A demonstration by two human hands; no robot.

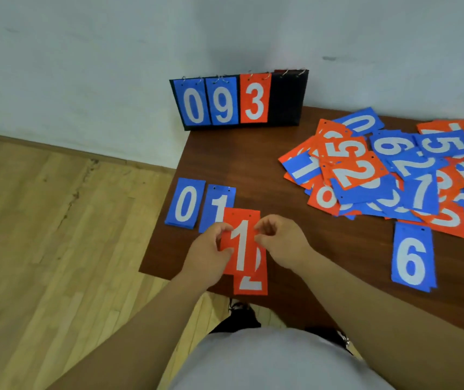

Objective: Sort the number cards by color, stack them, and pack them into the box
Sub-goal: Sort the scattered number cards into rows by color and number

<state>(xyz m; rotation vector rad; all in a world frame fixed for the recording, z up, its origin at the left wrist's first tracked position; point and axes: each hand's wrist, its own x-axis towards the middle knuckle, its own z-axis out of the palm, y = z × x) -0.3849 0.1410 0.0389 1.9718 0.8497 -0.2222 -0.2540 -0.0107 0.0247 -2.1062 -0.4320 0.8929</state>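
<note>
Where the dark brown, wood-grained worktop (253,153) meets its near edge close to the left corner, both hands hold a flat rectangular red 1 card (243,257) with a white numeral and two small punched holes along its top. The left hand (208,249) has its grip clamped on the card's left edge, thumb across the face; the right hand (281,240) has its grip pinched on the right edge. This card covers the top of a red 2 card (250,287) lying at the near edge, and also the lower corner of a blue 1 card (219,198). Just beside that, along the left edge, lies a blue 0 card (185,204). A blue 6 card (412,257) lies alone towards the right, near a loose, overlapping heap of cards (388,175), red and blue mixed at all angles. At the far left corner a black scoreboard stand (287,99) stands upright, with metal rings carrying blue 0, blue 9 and red 3.
</note>
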